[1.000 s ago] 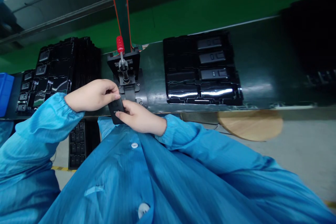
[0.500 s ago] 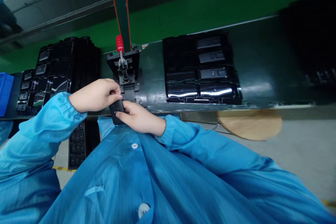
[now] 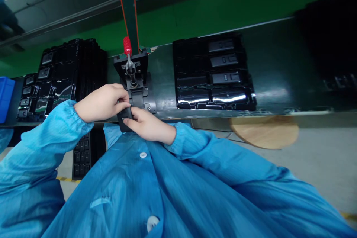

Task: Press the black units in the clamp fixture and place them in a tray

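A small black plastic case [image 3: 124, 124] with pale lettering is held close to my body, at the near edge of the bench. My right hand [image 3: 147, 124] grips it from the right side, thumb lying across its face. At its upper end the fingers of my left hand [image 3: 104, 101] are pinched together; whether they hold the case itself or a small part on it is hidden. Just beyond my hands stands a toggle clamp fixture [image 3: 133, 72] with a red handle [image 3: 127, 46] pointing up.
A black tray [image 3: 192, 78] with several black cases lies to the right on the dark green bench [image 3: 279, 78]. Stacked black trays [image 3: 64, 67] and a blue bin [image 3: 5, 96] are at left. Below the edge are a round wooden stool [image 3: 264, 134] and another tray [image 3: 80, 156].
My left fingers have shifted very slightly at the top of the case. The case and my right hand are almost unmoved.
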Demonstrator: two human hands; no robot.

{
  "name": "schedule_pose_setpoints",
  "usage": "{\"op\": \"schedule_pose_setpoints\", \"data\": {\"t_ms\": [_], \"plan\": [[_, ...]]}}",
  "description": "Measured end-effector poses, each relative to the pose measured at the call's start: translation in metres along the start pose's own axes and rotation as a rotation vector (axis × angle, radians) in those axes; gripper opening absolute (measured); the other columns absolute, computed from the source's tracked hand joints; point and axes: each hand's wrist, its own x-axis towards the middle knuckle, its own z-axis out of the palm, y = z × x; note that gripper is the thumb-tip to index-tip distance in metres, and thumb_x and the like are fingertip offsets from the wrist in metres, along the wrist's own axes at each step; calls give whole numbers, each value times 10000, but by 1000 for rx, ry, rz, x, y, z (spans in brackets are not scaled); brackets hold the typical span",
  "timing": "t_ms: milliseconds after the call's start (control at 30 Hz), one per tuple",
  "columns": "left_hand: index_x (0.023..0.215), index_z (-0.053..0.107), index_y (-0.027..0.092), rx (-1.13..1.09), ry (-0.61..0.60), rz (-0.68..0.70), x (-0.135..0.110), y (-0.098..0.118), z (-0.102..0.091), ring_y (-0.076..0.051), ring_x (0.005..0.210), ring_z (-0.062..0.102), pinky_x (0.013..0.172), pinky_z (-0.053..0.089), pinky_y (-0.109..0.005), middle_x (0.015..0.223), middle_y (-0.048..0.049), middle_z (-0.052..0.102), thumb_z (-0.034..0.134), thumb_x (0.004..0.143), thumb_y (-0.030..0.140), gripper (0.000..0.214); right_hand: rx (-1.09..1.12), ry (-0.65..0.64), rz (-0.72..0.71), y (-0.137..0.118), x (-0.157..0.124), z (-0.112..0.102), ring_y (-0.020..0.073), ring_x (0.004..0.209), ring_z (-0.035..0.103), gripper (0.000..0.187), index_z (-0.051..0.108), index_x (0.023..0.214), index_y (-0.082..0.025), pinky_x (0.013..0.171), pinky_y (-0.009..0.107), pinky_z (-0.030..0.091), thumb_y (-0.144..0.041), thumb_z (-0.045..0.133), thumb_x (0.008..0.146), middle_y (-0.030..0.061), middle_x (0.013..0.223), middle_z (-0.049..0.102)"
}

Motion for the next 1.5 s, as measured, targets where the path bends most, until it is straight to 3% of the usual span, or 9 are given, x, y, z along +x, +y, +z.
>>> {"op": "schedule_pose_setpoints", "data": {"t_ms": [100,200,433,867,1267,1500], "plan": [[933,728,178,-104,-17,-69,2,-5,0,-167,771,623,710,473,-283,878,-32,683,686,960,320,150,7,-8,1,2,-1,1,169,785,597,102,616,981,-200,699,301,462,-298,620,1008,1,863,665],[984,745,186,-210,-111,-162,4,-11,1,-165,736,614,670,457,-275,847,-19,705,646,964,428,262,10,-15,-8,5,-2,2,183,823,637,105,628,1012,-201,722,312,497,-306,619,1013,17,908,704],[930,765,196,-374,-252,-262,10,-16,0,-177,780,631,695,467,-273,831,-10,723,639,921,516,344,70,-45,-8,9,-5,1,196,874,687,115,642,1059,-196,788,346,567,-298,628,1006,37,985,739],[956,770,194,-483,-261,-291,11,-13,-1,-187,843,670,794,519,-293,901,-24,762,657,914,508,336,167,-74,-7,11,-5,-4,212,899,708,130,626,1057,-193,829,390,605,-307,621,996,45,991,731],[889,777,202,-405,-208,-286,15,-13,8,-179,768,666,690,486,-281,816,-13,750,671,889,431,252,117,-64,8,15,-8,-5,204,917,701,123,640,1080,-191,825,360,590,-291,623,1010,44,1002,739],[876,761,199,-485,-157,-318,13,-14,27,-181,803,684,747,520,-289,845,-15,760,665,878,386,211,206,-73,38,26,-10,-3,220,950,710,126,641,1072,-182,867,385,595,-281,641,993,54,1012,738]]}}
